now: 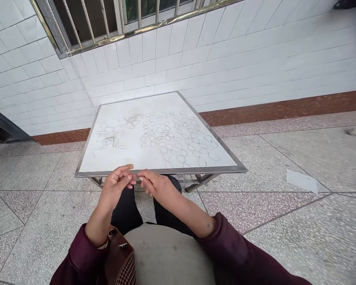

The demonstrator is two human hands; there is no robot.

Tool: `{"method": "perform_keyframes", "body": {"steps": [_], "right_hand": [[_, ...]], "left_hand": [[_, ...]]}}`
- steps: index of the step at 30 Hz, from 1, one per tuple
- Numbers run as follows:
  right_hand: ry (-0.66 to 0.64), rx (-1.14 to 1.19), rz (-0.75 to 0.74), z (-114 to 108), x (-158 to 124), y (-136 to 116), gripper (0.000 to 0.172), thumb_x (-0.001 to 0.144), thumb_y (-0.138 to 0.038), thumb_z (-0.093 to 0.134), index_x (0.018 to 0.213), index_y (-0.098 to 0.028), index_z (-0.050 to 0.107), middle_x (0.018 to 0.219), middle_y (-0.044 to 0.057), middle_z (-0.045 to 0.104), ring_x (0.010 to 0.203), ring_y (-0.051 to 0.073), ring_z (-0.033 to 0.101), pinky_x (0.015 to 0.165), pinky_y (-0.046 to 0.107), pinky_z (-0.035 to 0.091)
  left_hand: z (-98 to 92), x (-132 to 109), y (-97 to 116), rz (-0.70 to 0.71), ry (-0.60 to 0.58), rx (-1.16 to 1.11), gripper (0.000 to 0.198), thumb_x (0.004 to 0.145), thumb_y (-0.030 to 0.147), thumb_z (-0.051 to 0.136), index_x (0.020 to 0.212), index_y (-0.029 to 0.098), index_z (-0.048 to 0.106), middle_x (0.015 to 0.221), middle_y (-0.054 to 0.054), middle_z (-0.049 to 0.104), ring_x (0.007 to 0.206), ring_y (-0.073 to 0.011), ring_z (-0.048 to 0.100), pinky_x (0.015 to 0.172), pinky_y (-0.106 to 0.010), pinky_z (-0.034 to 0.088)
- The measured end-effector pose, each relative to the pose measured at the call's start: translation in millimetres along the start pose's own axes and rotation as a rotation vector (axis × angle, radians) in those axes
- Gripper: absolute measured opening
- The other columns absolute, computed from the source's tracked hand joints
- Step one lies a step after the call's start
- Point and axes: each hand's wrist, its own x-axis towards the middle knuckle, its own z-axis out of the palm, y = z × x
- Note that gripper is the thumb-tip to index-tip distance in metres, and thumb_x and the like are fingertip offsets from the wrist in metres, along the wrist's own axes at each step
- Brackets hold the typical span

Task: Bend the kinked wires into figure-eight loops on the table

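The low, square white table with a grey metal rim (pixel 136 157) carries all the laid-out pieces on its flat top. Across its middle and right side lie many thin, dark, wire-like figure-eight loops (pixel 182 159), set side by side in uneven rows, the nearest ones reaching close to the front rim. On its left side lie thin, bent, loose wire-like strands (pixel 111 138), apart from the loops; a tangled brownish clump of similar strands (pixel 133 119) sits farther back, just beside the loops.

The bare left hand (pixel 117 184) and bare right hand (pixel 157 185) meet fingertip to fingertip at the table's near edge, in front of the rim. The left hand's thumb is bent toward its fingers, with the index finger stretched out; the right hand's fingers are curled, thumb near the forefinger. Whether either pinches a strand is too small to tell.

By the left forearm, against the lap, rests a brown bag-like item with a metal fitting and a checked panel (pixel 118 253); its inside is hidden. It lies beside light grey ribbed cloth (pixel 169 253).
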Motion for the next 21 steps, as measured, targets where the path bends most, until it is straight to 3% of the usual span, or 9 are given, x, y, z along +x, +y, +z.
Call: {"method": "perform_keyframes", "body": {"steps": [5,11,16,21], "right_hand": [[0.023,0.056,0.076,-4.7,-3.1,-2.8,0.021,0.101,-0.030,0.042,0.095,-0.021,0.060,0.070,-0.004,0.060,0.051,0.008,0.055,0.053,0.020,0.045],[0.053,-0.050,0.060,-7.2,-4.9,1.8,0.019,0.099,-0.025,0.045,0.093,-0.020,0.062,0.070,-0.004,0.060,0.050,0.007,0.054,0.055,0.020,0.043],[0.029,0.193,0.143,-11.1,-7.0,5.1,0.022,0.099,-0.031,0.044,0.090,-0.019,0.061,0.067,-0.004,0.059,0.046,0.007,0.054,0.044,0.016,0.042],[0.063,0.339,0.224,-15.6,-8.7,1.4,0.022,0.097,-0.033,0.047,0.084,-0.019,0.058,0.063,-0.005,0.059,0.044,0.006,0.054,0.038,0.015,0.042]], "left_hand": [[-6.6,-5.7,4.7,-0.123,-0.015,-0.072,0.048,0.083,0.050,0.070,0.119,0.017,0.066,0.083,-0.007,0.074,0.067,-0.0145,0.067,0.056,-0.023,0.048],[-4.8,-6.3,7.3,-0.213,-0.137,-0.076,0.049,0.080,0.038,0.077,0.123,0.019,0.065,0.080,-0.004,0.073,0.064,-0.0120,0.064,0.054,-0.021,0.045],[1.8,-6.8,4.9,-0.209,-0.180,-0.152,0.041,0.082,0.033,0.075,0.120,0.019,0.067,0.086,-0.006,0.074,0.070,-0.0125,0.064,0.060,-0.023,0.048],[8.9,-7.8,1.1,-0.220,-0.261,-0.304,0.048,0.082,0.030,0.075,0.128,0.021,0.064,0.094,-0.007,0.073,0.075,-0.0133,0.064,0.068,-0.025,0.050]]}}
